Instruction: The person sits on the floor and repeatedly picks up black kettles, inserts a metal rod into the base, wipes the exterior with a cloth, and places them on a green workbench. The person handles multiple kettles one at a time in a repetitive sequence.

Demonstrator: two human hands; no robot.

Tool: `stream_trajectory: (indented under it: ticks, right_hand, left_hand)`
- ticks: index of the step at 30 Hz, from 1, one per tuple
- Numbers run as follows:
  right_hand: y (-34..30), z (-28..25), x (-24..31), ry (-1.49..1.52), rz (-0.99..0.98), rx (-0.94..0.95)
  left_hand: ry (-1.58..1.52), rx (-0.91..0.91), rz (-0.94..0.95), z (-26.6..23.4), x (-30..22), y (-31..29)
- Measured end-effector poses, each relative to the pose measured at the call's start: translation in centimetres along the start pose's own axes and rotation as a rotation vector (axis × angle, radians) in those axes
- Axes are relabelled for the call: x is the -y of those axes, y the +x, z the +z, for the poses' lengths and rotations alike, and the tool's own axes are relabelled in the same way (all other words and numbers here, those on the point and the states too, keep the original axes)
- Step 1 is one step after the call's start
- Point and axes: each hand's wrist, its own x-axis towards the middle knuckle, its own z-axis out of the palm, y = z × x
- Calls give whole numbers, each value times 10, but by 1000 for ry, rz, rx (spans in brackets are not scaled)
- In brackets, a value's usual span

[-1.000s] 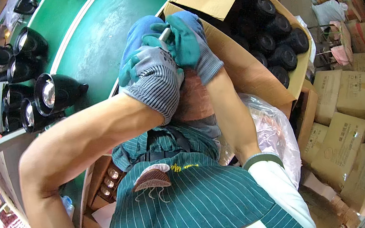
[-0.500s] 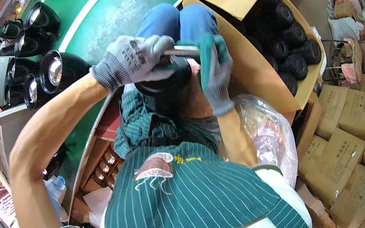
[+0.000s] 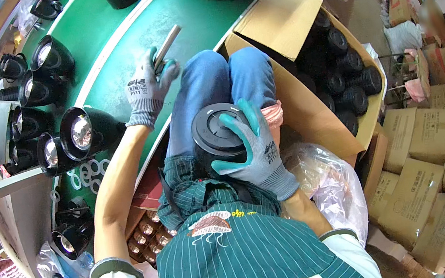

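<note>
Head view: the left hand (image 3: 151, 83), in a grey knit glove, has just swung clear of the right, where half a second ago both were gathered over the lap. It closes on a slim pale stick (image 3: 167, 43), which juts up and away from that grip, over the green work surface (image 3: 124, 56).

The right hand (image 3: 255, 148), gloved alike with teal palm and fingertips, grips the black round vessel (image 3: 217, 125), fingers across its flat disc end and thumb at the near side. That vessel sits beneath the right grip, against the person's lap, with its disc end now facing up and mostly uncovered. My reading is that the stick's work on it has paused or finished, leaving the right hand alone to steady it.

Left of and nearer the body than the left grip, black jugs (image 3: 100, 131) with mirrored insides lie on their sides. Right of the right grip stands an open cardboard box (image 3: 302, 95) holding black round parts (image 3: 335, 83); between that grip and the stacked cartons (image 3: 414, 191) lies a clear plastic bag (image 3: 330, 186).
</note>
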Motion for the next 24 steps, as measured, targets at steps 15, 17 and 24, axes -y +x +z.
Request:
stream_trajectory:
  ticks: [15,17,24]
  right_hand:
    - [143,-47,-38,1610,528,-292]
    - [184,-13,-12,1591,525,-166]
    - [269,102,6,1299,530,130]
  left_hand:
    - [-462,-104,516,-104,-10,-48]
    - [-239,-8,479,-130,-14,-27]
    - [-122,-277,72,-163,71,97]
